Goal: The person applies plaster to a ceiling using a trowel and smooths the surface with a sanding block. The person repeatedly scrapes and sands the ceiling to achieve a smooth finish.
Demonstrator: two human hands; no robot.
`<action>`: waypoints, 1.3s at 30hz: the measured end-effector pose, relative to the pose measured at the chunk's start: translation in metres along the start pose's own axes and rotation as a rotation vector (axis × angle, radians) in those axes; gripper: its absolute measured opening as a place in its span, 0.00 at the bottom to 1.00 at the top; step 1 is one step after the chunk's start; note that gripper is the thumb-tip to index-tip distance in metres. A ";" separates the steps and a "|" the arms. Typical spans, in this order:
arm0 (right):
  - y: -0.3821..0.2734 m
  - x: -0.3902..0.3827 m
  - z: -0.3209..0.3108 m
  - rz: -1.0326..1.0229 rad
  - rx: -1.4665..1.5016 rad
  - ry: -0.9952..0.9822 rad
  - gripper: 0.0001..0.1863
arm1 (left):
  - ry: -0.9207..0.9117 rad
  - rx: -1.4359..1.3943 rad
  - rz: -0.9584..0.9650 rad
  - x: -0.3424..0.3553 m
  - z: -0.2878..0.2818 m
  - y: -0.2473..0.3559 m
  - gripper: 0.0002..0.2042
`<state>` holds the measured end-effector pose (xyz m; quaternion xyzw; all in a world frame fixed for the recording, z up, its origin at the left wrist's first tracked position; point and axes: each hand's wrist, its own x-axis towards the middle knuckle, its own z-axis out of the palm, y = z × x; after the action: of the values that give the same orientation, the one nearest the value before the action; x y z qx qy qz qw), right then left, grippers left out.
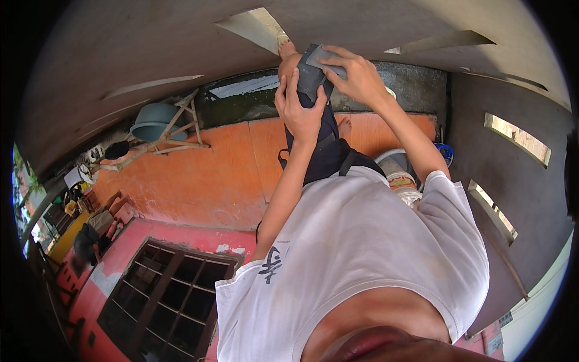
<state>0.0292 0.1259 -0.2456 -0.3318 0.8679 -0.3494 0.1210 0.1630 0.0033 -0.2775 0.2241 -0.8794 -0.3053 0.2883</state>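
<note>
At the top centre, a dark grey flat piece (310, 81) lies over my raised leg, around the knee; its kind is unclear. My left hand (300, 114) grips its near side, with the thumb on one edge and the fingers along the other. A lighter grey rectangular piece (319, 57) rests on top of it. Across that lighter piece, my right hand (357, 77) bends its fingers and thumb, pressing it against the dark one. The undersides of both pieces are hidden. A bare foot (287, 48) shows just beyond, near a wall opening.
Orange tiled floor (205, 166) stretches left, bordered by a dark wet strip (238, 105). A greenish-grey basin (158, 120) sits by a wooden frame (181, 142). Beside me on the right stands a bucket (399, 178). A grey wall (506, 181) has slots. Another person (93, 235) bends at far left.
</note>
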 end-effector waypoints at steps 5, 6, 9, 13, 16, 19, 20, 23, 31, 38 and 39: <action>-0.010 -0.001 0.007 0.001 0.081 -0.010 0.16 | 0.008 -0.013 0.002 0.001 -0.001 -0.001 0.32; -0.010 -0.003 0.010 -0.045 0.107 0.001 0.16 | 0.007 -0.015 -0.003 0.001 -0.001 -0.002 0.32; -0.004 0.005 0.004 0.049 0.076 -0.044 0.16 | 0.003 -0.013 -0.022 -0.001 -0.003 -0.003 0.32; 0.005 0.006 0.003 -0.018 0.138 -0.082 0.17 | 0.001 -0.018 -0.013 0.000 -0.003 -0.002 0.32; -0.002 0.002 -0.006 -0.112 0.219 -0.161 0.17 | 0.001 -0.010 -0.007 0.002 -0.003 -0.003 0.32; 0.006 0.014 -0.004 -0.022 0.227 -0.103 0.18 | -0.001 -0.012 -0.023 0.002 -0.004 -0.004 0.32; 0.001 0.013 -0.005 -0.027 0.230 -0.126 0.18 | 0.005 -0.012 -0.031 0.003 -0.002 -0.005 0.32; -0.014 0.009 -0.016 -0.159 0.282 -0.299 0.18 | 0.024 -0.047 -0.047 0.003 -0.007 -0.004 0.32; -0.038 0.002 -0.025 -0.235 0.376 -0.346 0.18 | -0.009 -0.092 -0.101 -0.001 -0.030 -0.008 0.38; -0.035 -0.008 -0.012 -0.179 0.479 -0.329 0.19 | 0.001 -0.095 -0.105 -0.006 -0.040 -0.006 0.37; -0.034 -0.013 -0.009 -0.157 0.509 -0.326 0.20 | 0.000 -0.095 -0.086 -0.008 -0.041 -0.007 0.37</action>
<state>0.0516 0.1208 -0.2154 -0.4086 0.6934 -0.5058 0.3105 0.1968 -0.0142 -0.2587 0.2481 -0.8535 -0.3587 0.2853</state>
